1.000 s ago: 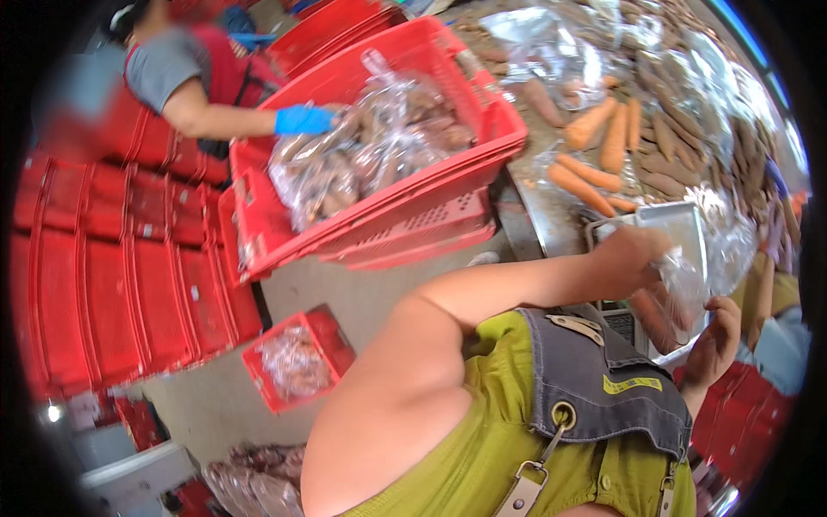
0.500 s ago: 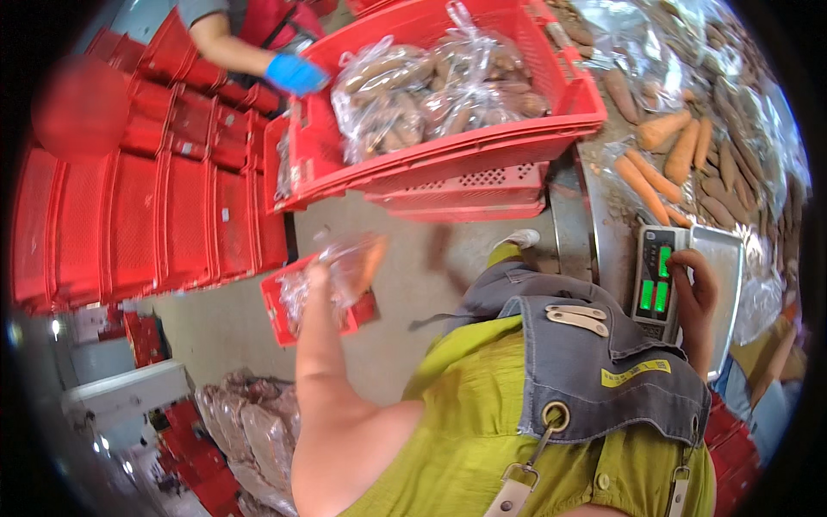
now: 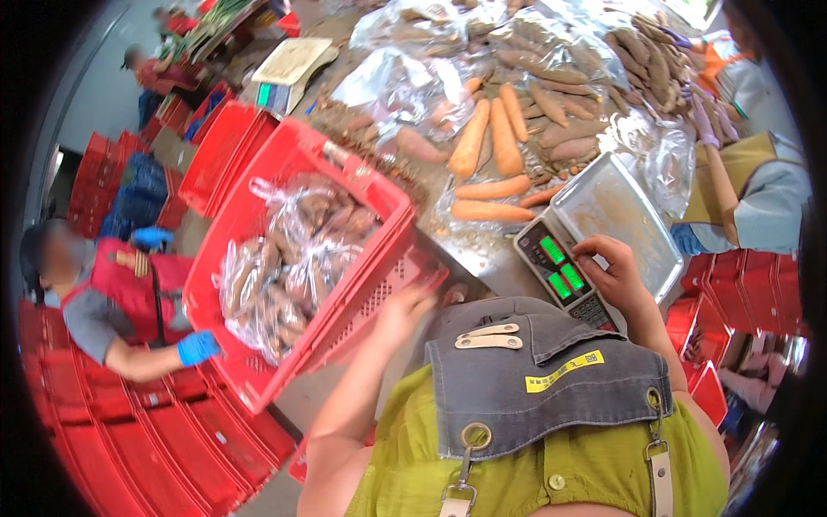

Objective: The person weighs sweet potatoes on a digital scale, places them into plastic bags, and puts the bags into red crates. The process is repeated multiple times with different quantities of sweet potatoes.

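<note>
The right grip (image 3: 613, 274) hung over the digital scale (image 3: 556, 269), fingers loosely curled with a narrow gap between them and the thumb; the lit green display lay just left of the fingertips and the metal tray (image 3: 618, 215) just beyond, though contact could not be made out. The left grip (image 3: 403, 317) was blurred, so whether it was wide or closed could not be told; it was near the outer side of a large red crate (image 3: 301, 155). That crate was tilted in view and held several clear bags (image 3: 301, 258) of reddish-brown roots, with a perforated crate (image 3: 375, 297) beneath it. At its left rim was a co-worker's blue-gloved hand (image 3: 198, 349). On the bench (image 3: 484, 258), just past the scale, lay a cluster of carrots (image 3: 506, 142), some on clear plastic. Behind them spread loose brown roots (image 3: 568, 133) and crumpled clear plastic bags (image 3: 392, 86). Farther off, at the upper left, stood a second scale (image 3: 293, 65) with a pale top.
</note>
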### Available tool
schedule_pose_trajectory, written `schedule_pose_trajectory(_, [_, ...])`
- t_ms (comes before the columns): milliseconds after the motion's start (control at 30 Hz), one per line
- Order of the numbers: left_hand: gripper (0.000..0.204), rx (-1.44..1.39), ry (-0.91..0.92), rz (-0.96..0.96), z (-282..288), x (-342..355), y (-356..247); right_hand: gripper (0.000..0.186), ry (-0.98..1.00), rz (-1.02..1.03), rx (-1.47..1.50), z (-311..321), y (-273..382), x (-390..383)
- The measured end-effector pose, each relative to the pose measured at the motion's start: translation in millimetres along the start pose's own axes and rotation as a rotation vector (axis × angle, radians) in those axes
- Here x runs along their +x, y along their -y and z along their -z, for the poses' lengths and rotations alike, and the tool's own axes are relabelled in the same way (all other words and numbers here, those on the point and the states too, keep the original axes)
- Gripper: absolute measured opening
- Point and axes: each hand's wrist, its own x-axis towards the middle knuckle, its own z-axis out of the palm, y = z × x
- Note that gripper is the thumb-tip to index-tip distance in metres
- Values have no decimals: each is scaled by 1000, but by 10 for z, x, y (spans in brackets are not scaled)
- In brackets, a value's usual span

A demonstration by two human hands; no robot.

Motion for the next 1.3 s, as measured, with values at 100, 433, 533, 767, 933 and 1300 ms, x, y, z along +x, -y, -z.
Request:
schedule_pose_trajectory(100, [16,276,-191,-372,368,1267,-775,10,-128,-26,-4,78,22,55])
schedule_pose_trajectory(433, [29,1226,219,-191,536,4111,344,9,-318,-305,57,12,-77,181])
schedule_pose_trajectory(533, [18,989,97,-197,668,4202,259,12,-352,-420,57,20,-84,211])
schedule_pose_trajectory(767, [23,-519,421,-13,787,3467,-1294,20,-282,-542,495,-141,-85,719])
schedule_pose_trajectory(933, [21,-446,620,-46,-64,2874,-1841,41,-275,-493,788,-375,-31,1017])
schedule_pose_trajectory(1300, [15,-921,607,-37,-454,2432,-1929,15,-802,-487,997,-309,-361,403])
